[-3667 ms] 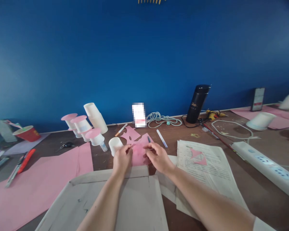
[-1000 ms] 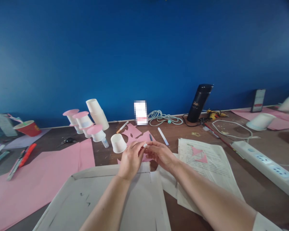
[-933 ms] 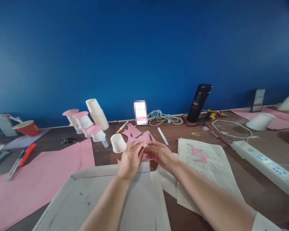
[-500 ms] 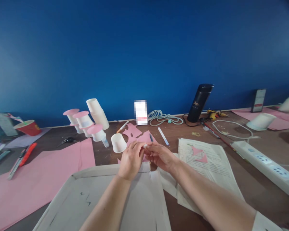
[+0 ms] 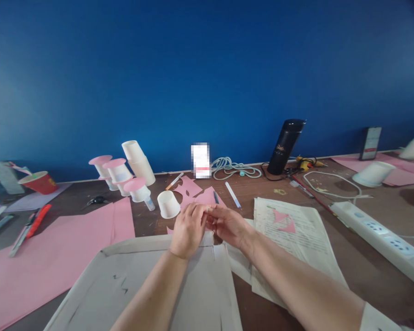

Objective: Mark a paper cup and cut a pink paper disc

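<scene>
My left hand (image 5: 188, 232) and my right hand (image 5: 229, 225) meet fingertip to fingertip over the far edge of a white board (image 5: 141, 285). The fingers of both are bent and pressed together around something small that they hide. Just left of them a white paper cup (image 5: 169, 205) stands on the brown table. Pink paper scraps (image 5: 189, 186) lie behind my fingers, with a dark pen (image 5: 216, 197) on them. Farther left are white cups with pink paper discs (image 5: 135, 185) on them, beside a tall leaning stack of white cups (image 5: 138, 162).
Large pink sheets (image 5: 62, 243) and a red cutter (image 5: 37, 221) lie at left. Behind are a phone (image 5: 201, 161), a coiled cable (image 5: 234, 168) and a black flask (image 5: 285, 146). Printed pages (image 5: 307, 257) and a power strip (image 5: 379, 234) are at right.
The small white bit that showed between my fingertips is now almost hidden. My hands stay together in nearly the same place, and the whole view has shifted slightly.
</scene>
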Demonstrator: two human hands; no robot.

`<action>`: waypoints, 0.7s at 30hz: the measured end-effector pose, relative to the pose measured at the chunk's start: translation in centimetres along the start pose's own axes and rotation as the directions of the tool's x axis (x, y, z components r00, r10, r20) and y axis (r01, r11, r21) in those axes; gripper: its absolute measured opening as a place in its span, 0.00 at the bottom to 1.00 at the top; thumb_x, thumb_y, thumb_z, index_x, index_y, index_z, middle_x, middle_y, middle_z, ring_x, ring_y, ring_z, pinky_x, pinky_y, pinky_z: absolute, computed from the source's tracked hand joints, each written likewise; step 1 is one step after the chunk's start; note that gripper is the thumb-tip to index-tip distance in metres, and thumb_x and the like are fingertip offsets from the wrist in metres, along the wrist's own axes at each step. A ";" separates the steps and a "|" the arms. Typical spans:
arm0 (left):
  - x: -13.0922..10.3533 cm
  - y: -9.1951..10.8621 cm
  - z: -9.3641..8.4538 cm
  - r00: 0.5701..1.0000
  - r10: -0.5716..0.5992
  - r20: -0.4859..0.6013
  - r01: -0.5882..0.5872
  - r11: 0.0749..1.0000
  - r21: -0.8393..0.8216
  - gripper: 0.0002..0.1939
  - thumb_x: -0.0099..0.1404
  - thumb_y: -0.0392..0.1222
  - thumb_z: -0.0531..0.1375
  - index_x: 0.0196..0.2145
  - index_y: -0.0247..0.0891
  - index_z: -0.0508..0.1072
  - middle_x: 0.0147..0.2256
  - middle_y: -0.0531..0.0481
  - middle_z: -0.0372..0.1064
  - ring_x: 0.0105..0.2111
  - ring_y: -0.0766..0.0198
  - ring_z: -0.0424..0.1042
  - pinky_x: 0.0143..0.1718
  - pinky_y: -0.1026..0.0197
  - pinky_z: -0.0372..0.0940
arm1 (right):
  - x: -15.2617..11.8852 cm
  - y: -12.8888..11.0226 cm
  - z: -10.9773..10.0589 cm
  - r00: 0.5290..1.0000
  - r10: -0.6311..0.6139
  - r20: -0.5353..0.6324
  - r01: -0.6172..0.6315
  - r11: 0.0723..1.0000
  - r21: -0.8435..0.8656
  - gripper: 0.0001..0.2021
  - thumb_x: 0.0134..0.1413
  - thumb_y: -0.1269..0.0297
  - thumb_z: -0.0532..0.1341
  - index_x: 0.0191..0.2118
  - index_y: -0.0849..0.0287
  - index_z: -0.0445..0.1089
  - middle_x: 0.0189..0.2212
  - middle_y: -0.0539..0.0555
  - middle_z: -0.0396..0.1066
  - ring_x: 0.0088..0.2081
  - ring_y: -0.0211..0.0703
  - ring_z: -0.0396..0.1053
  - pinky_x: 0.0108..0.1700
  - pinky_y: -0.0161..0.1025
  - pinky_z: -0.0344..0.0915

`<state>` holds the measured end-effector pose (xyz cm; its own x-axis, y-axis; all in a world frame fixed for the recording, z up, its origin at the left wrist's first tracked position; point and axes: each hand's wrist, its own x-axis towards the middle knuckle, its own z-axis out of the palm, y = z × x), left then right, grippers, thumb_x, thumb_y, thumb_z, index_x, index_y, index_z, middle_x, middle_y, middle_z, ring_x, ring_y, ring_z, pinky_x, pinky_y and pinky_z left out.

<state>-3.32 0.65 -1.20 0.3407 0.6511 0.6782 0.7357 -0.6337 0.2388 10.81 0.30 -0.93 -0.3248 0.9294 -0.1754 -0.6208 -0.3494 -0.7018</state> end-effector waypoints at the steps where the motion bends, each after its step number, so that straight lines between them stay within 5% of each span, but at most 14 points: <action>1: 0.0 0.0 0.0 1.000 0.002 -0.001 -0.002 1.000 0.002 0.07 0.64 0.32 0.56 0.38 0.40 0.69 0.35 0.49 0.71 0.38 0.59 0.71 0.38 0.59 0.65 | 0.0 0.0 0.1 1.000 -0.001 -0.013 0.001 1.000 -0.003 0.07 0.38 0.68 0.71 0.25 0.61 0.72 0.23 0.47 0.68 0.27 0.33 0.62 0.32 0.34 0.58; 21: -0.1 0.1 -0.1 0.998 -0.039 -0.050 0.037 0.999 -0.038 0.06 0.60 0.31 0.58 0.34 0.39 0.69 0.33 0.49 0.72 0.36 0.59 0.71 0.39 0.57 0.67 | 0.0 -0.6 -0.8 0.997 -0.066 0.029 0.071 0.973 -0.219 0.12 0.37 0.60 0.73 0.28 0.61 0.76 0.28 0.51 0.75 0.32 0.36 0.71 0.41 0.35 0.65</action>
<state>-3.34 0.41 -1.18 0.2821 0.6535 0.7024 0.7249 -0.6248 0.2901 11.73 0.63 -1.02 -0.3034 0.9467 -0.1085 -0.4705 -0.2479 -0.8469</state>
